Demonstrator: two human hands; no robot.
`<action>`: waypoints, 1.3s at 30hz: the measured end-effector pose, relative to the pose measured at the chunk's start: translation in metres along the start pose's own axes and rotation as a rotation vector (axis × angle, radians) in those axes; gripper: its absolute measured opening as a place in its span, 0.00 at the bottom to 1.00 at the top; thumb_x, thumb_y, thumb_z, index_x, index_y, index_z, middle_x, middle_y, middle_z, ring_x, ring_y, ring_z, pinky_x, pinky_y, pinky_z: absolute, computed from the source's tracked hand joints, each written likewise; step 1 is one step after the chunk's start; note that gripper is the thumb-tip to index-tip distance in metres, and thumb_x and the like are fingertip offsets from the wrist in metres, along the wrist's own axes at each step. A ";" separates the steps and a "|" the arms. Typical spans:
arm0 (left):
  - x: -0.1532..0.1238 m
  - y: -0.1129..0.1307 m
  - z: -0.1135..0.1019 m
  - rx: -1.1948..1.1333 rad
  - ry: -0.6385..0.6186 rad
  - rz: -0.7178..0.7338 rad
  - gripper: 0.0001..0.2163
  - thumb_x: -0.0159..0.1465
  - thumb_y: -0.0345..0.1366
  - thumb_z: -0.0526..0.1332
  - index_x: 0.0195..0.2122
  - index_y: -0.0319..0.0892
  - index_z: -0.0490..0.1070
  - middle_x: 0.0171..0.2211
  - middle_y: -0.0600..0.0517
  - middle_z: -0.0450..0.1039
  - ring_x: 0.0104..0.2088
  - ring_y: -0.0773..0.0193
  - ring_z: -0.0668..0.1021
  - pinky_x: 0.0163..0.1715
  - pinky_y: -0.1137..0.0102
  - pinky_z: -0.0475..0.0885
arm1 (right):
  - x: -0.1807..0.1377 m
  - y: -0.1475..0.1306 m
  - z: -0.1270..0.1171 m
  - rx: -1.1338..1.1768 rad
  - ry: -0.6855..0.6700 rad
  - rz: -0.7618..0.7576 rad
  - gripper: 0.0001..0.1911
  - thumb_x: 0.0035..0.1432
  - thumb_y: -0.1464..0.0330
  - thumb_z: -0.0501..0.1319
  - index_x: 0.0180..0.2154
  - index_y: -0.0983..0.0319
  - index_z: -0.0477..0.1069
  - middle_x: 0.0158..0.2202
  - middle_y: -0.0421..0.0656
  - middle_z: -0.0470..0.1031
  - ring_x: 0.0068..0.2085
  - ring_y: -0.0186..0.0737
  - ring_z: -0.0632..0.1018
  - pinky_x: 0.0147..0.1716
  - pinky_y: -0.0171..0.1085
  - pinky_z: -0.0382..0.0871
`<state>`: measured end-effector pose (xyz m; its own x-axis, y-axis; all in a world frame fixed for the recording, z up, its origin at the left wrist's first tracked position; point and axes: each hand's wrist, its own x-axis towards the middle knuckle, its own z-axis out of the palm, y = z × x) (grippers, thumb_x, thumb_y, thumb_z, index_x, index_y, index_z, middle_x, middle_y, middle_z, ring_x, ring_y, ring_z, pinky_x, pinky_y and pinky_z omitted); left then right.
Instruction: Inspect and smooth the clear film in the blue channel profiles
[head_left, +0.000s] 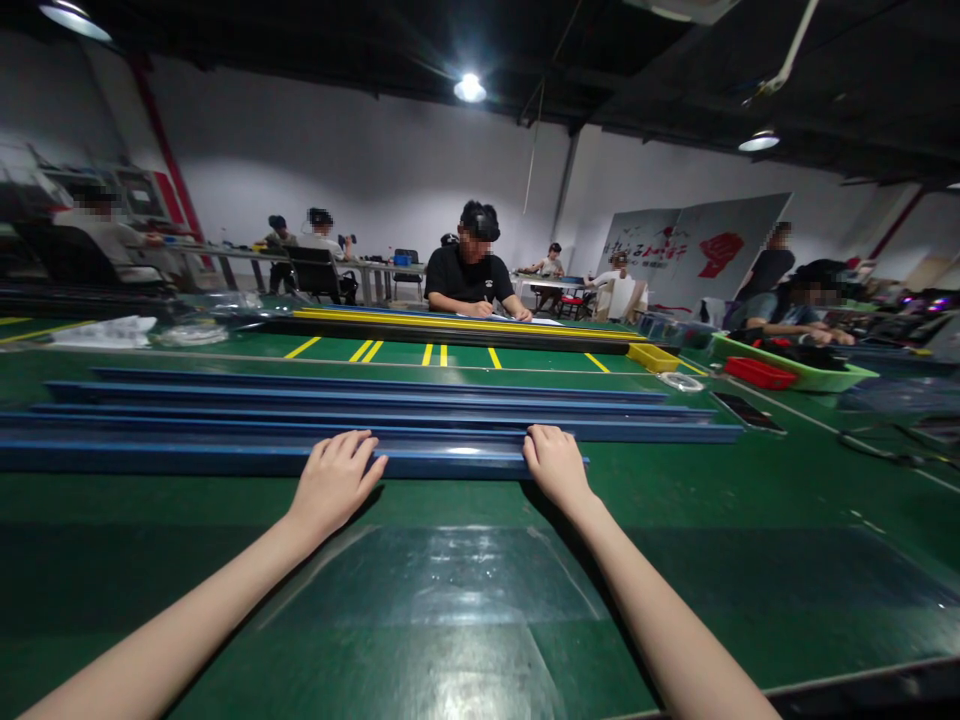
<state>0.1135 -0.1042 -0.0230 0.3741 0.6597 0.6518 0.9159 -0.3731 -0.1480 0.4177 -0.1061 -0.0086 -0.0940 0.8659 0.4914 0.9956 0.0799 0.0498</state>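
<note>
The nearest of several long blue channel strips (450, 462) lies across the green table in front of me. My left hand (339, 477) rests over it left of the middle, fingers curled over its top and thumb along the near side. Close to the strip's right end, my right hand (556, 462) grips it the same way. Just behind, more blue channel strips (630, 410) lie roughly parallel. The undersides of both hands are hidden.
A clear plastic sheet (450, 570) lies on the near tabletop. Beyond the strips are yellow and black strips (465, 325), a yellow tray (652, 358), a red tray (759, 373), a green basin (840, 376) and a phone (748, 411). A person (469, 270) sits opposite.
</note>
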 end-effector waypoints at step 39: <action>0.031 0.042 -0.028 -0.106 0.056 0.389 0.13 0.62 0.35 0.48 0.42 0.39 0.68 0.40 0.47 0.70 0.42 0.60 0.70 0.43 0.64 0.62 | -0.001 0.001 0.003 -0.003 0.019 0.010 0.18 0.59 0.66 0.43 0.38 0.63 0.69 0.38 0.48 0.67 0.40 0.40 0.68 0.37 0.37 0.55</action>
<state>0.1592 -0.1177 0.0121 0.6785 0.4203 0.6025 0.6863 -0.6552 -0.3158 0.4184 -0.1054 -0.0114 -0.0843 0.8570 0.5083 0.9964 0.0697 0.0478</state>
